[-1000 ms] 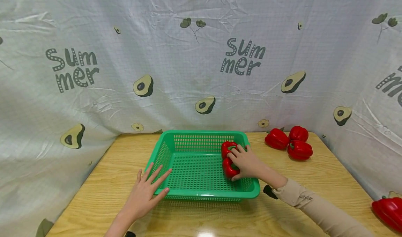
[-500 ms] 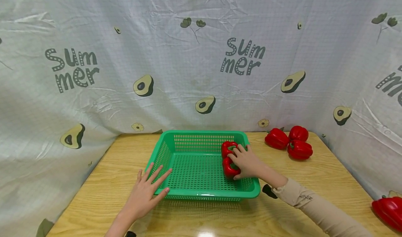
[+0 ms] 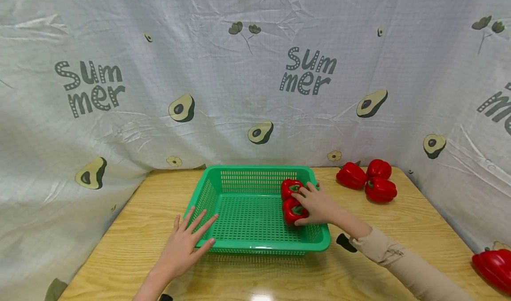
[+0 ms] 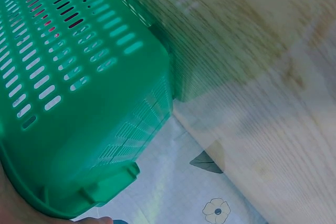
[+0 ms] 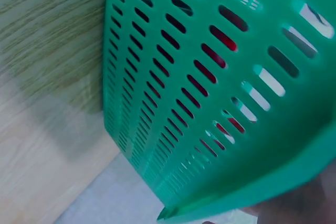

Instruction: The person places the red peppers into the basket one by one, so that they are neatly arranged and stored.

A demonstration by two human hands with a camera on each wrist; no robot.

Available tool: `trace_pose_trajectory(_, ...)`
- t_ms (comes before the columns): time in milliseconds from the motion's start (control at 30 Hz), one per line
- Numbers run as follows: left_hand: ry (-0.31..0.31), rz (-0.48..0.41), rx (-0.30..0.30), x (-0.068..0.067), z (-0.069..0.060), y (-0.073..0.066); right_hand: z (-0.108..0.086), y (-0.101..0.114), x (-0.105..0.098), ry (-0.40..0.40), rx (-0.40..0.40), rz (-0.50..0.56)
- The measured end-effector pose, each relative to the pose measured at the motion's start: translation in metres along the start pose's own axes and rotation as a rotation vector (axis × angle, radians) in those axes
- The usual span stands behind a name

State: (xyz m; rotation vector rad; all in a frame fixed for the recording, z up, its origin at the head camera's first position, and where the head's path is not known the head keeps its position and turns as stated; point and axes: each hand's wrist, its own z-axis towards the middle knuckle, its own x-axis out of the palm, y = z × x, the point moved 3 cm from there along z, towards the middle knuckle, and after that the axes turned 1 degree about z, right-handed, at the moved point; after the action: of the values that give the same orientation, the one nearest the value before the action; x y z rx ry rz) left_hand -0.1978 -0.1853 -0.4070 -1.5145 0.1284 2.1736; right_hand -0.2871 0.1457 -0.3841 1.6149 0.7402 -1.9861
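Observation:
A green plastic basket (image 3: 263, 246) with slotted sides stands on the wooden table. Two red bell peppers lie inside along its right side: a rear pepper (image 3: 288, 188) and a front pepper (image 3: 290, 213), both with green stems. My right hand (image 3: 318, 206) reaches over the basket's right rim. Its spread fingers and thumb are at the front pepper, covering part of it; whether they touch it is unclear. My left hand (image 3: 180, 251) lies with straight, spread fingers over the basket's left front corner. Both wrist views mostly show the basket's outer wall (image 4: 73, 140), with red behind the slots on the right.
Three more bell peppers (image 3: 380, 189) sit together at the table's back right. Another pepper (image 3: 495, 267) is cut off at the right edge. A printed cloth (image 3: 223, 79) hangs behind the table (image 3: 131, 230) and along its sides.
My right hand has shifted slightly up and right, its fingers loosening, so more of the front pepper and its stem shows. The left hand and basket have stayed put.

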Motion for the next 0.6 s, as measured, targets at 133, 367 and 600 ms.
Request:
trace_pose_trajectory(133,0.004,-0.009,-0.003,0.000,0.000,0.000,-0.006,-0.003,-0.003,-0.051,0.005,0.005)
trace_pose_trajectory(367,-0.007,0.008,0.007,0.000,0.001,0.001,-0.019,-0.009,-0.010,-0.170,-0.011,0.018)
trace_pose_trajectory(600,-0.012,0.024,0.012,0.001,0.000,0.000,-0.032,-0.015,-0.014,-0.257,-0.011,0.022)
